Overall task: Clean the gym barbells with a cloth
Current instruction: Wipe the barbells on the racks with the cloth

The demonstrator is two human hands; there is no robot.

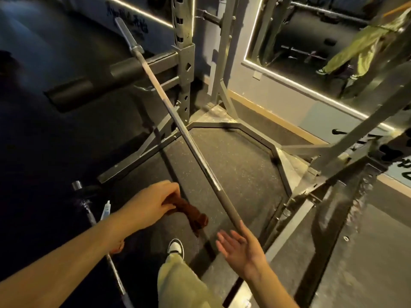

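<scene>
My left hand (153, 203) grips the bunched brown cloth (193, 216) near the barbell (189, 141), which lies across the squat rack (184, 54), while my right hand (240, 245), fingers spread and empty, meets the shaft's near end, probably to steady it for wiping.

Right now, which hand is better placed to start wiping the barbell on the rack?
Left. The left hand grips the brown cloth close beside the racked barbell; the right hand is open, holding no cloth.
</scene>
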